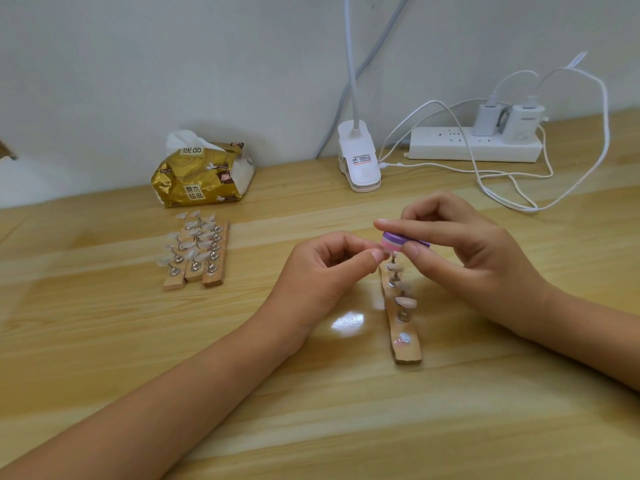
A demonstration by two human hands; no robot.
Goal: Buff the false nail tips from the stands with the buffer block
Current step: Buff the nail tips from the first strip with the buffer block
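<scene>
My right hand (pixel 460 247) grips a purple and pink buffer block (pixel 394 242) between forefinger and thumb. My left hand (pixel 325 268) pinches a small false nail tip (pixel 381 252) right under the block's left end. Below both hands a wooden stand (pixel 403 327) lies lengthwise on the table, with three nail tips on metal pegs and bare pegs nearer to me. Three more wooden stands (pixel 195 254) lie side by side to the left, carrying several clear nail tips.
A gold tissue pack (pixel 202 174) sits behind the left stands. A white clip lamp (pixel 360 157) stands at the back centre. A power strip (pixel 474 147) with two chargers and loose white cables (pixel 512 199) lies at the back right.
</scene>
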